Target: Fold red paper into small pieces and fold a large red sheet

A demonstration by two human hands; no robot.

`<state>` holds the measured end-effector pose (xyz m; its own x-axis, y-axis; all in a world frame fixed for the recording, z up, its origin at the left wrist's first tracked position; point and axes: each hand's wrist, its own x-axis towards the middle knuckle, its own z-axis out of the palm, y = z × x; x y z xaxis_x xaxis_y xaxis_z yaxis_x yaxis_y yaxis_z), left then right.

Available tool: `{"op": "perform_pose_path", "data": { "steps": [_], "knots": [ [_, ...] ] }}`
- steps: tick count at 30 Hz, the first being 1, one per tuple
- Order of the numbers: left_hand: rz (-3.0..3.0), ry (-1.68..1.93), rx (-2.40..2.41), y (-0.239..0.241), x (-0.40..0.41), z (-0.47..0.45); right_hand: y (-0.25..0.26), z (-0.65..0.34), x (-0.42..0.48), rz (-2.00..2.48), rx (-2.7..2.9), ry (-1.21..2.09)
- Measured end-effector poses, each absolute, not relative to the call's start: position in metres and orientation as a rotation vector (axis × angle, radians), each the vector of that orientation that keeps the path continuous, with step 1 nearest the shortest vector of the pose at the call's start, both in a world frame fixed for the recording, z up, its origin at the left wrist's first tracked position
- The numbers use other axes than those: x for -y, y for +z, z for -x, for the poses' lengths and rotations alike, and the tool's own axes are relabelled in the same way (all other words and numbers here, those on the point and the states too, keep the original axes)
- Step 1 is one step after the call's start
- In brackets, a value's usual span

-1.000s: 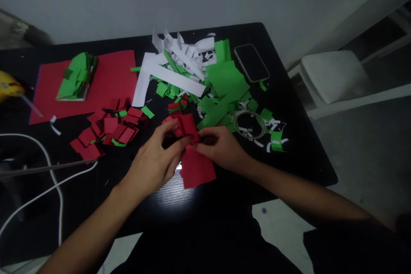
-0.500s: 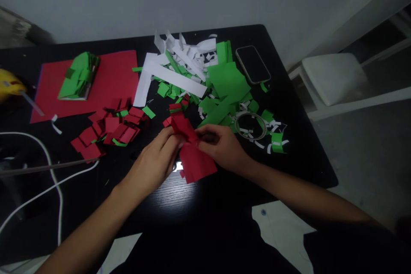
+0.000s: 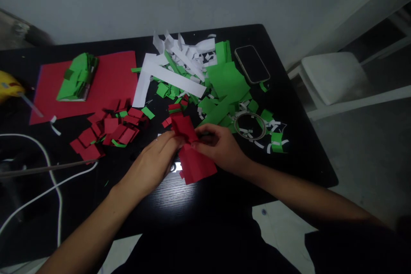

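Note:
A folded red paper piece [image 3: 192, 154] lies over the front middle of the black table [image 3: 199, 205], pinched at its narrow waist. My left hand [image 3: 154, 165] grips it from the left with closed fingers. My right hand [image 3: 221, 147] pinches it from the right. The upper part of the red paper [image 3: 183, 126] sticks up between both hands. A pile of small red paper squares [image 3: 107, 130] lies just left of my left hand.
Green and white paper scraps [image 3: 205, 79] cover the table's far middle. A tape ring [image 3: 249, 125] sits right of my hands, a phone [image 3: 252, 64] behind it. A red sheet [image 3: 109, 81] bearing a green folded stack [image 3: 77, 77] lies far left. A white cable [image 3: 48, 167] and a yellow tool [image 3: 9, 85] occupy the left edge.
Both hands have squeezed the red paper narrower at its middle and turned it slightly; the lower flap has tilted. The rest has stayed put.

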<state>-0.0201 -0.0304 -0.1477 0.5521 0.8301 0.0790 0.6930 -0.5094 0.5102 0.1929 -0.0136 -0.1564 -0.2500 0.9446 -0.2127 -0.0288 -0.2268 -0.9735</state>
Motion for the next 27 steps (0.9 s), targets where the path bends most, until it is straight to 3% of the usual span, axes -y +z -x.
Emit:
{"op": "perform_pose_path", "data": {
  "steps": [11, 27],
  "knots": [
    [-2.437, 0.547, -1.221, -0.147, 0.030, 0.016, -0.166, -0.191, 0.014, 1.142, 1.128, 1.712],
    [-2.555, 0.539, -1.182, -0.149, 0.031, 0.015, -0.164, -0.188, 0.019, 1.148, 1.174, 1.602]
  ]
}}
